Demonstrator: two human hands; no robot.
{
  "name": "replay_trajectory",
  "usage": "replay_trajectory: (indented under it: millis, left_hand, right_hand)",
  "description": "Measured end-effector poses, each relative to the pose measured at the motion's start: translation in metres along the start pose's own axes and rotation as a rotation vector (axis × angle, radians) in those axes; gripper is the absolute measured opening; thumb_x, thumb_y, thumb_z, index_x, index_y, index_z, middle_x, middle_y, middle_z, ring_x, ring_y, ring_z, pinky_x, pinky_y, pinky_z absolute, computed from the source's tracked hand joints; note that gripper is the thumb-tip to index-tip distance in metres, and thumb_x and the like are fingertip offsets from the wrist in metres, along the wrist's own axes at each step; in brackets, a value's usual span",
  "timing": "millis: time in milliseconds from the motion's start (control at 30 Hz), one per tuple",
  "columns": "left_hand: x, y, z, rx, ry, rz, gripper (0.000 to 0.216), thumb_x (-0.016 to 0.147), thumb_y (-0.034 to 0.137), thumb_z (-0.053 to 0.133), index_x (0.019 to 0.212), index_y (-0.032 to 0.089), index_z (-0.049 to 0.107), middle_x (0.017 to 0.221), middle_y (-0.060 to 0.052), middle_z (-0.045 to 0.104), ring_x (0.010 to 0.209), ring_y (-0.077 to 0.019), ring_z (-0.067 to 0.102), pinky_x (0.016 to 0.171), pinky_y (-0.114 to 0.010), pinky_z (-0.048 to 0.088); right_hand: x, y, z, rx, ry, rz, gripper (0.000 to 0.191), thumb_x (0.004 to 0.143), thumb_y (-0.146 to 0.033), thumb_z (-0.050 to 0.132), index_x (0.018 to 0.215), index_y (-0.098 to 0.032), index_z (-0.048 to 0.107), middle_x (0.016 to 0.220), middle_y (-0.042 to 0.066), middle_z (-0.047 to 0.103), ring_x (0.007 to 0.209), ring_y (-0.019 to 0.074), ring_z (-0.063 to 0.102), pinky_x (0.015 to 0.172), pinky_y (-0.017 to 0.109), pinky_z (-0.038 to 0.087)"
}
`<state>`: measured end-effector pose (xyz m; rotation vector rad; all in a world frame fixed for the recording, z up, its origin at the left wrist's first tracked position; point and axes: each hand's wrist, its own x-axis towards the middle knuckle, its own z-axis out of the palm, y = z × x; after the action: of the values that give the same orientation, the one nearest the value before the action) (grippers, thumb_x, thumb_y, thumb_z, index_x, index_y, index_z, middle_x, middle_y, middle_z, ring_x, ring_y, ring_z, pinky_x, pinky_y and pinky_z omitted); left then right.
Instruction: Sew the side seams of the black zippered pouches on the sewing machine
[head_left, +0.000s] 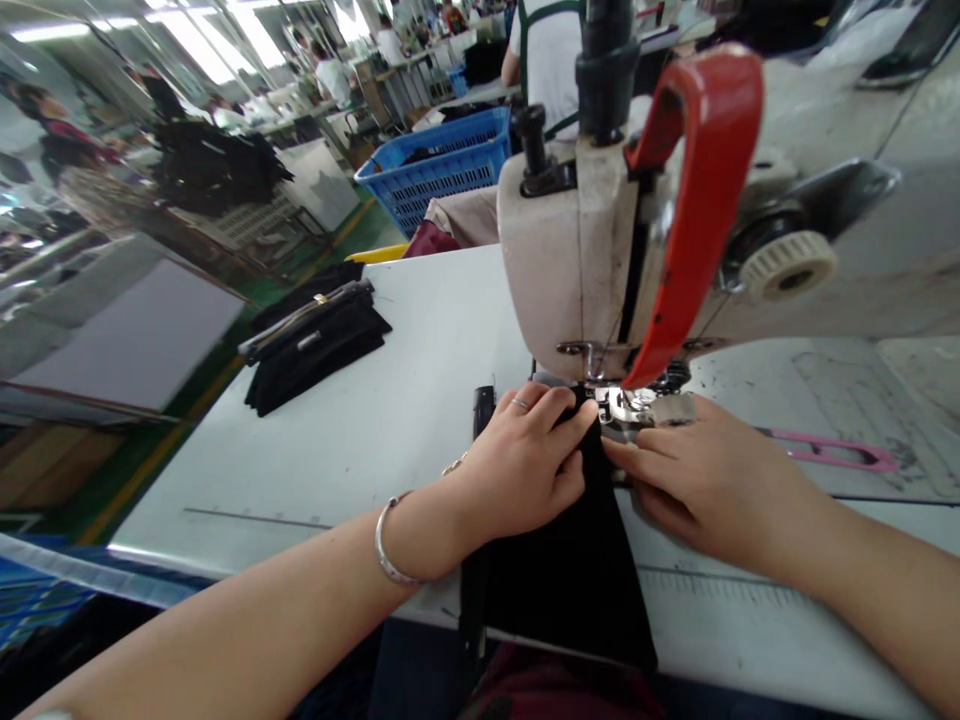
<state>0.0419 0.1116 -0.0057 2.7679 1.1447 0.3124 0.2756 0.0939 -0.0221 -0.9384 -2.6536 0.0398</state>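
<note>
A black fabric piece (570, 590) lies under the needle area of the sewing machine (551, 260) and reaches to the table's front edge. My left hand (525, 465), with a ring and a bracelet, is on top of it with bent fingers pressing it down, fingertips close to the presser foot (626, 405). My right hand (712, 485) is right of the foot, its fingers closed at the fabric's right edge; its thumb is hidden. A dark strip (484, 408), perhaps a zipper, shows beyond my left hand.
A stack of black fabric pieces (315, 335) lies at the table's far left. Pink-handled snips (840, 450) lie right of my right hand. The red lever (697, 200) juts out above my hands. Behind the table stand a blue basket (442, 165) and a person (551, 60).
</note>
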Motion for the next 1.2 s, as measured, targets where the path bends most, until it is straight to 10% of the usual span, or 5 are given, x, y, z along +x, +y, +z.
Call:
replay_trajectory:
  millis: [233,400,600,1200]
  left_hand:
    - [-0.056,0.027,-0.036,-0.148,-0.268,0.086,0.106,0.079,0.053,0.073,0.161,0.013,0.018,0.165,-0.023,0.023,0.153,-0.0415,0.023,0.116,-0.065,0.038]
    - [-0.098,0.045,-0.032,-0.154,-0.089,-0.016,0.065,0.089,0.005,0.044,0.152,0.019,0.039,0.153,-0.012,0.048,0.145,-0.0252,0.043,0.117,-0.048,0.044]
    - [-0.094,0.055,-0.024,0.072,-0.048,0.059,0.044,0.093,0.01,0.046,0.135,0.013,0.058,0.097,-0.01,0.065,0.085,-0.0238,0.06,0.082,-0.045,0.06]
    - [-0.095,0.077,0.0,-0.091,0.112,0.157,0.031,0.1,0.012,0.047,0.128,0.011,0.062,0.116,-0.011,0.068,0.103,-0.0227,0.06,0.094,-0.039,0.055]
  right_hand:
    - [-0.014,-0.021,-0.021,0.26,-0.099,-0.041,0.029,0.081,-0.027,0.071,0.11,-0.023,0.069,0.137,0.008,0.062,0.129,0.028,0.052,0.111,0.049,0.036]
    - [-0.031,-0.061,-0.007,0.256,-0.014,0.0,0.064,0.075,-0.05,0.081,0.129,-0.021,0.063,0.142,0.011,0.06,0.132,0.0299,0.054,0.115,0.053,0.039]
    - [-0.047,-0.097,0.019,0.146,0.242,-0.016,0.026,0.094,-0.01,0.052,0.115,-0.011,0.069,0.116,0.013,0.073,0.112,0.0251,0.065,0.097,0.044,0.056]
    - [-0.064,-0.109,0.018,0.229,0.429,-0.005,0.021,0.094,-0.003,0.055,0.102,-0.012,0.073,0.092,0.006,0.074,0.092,0.0212,0.067,0.081,0.039,0.056]
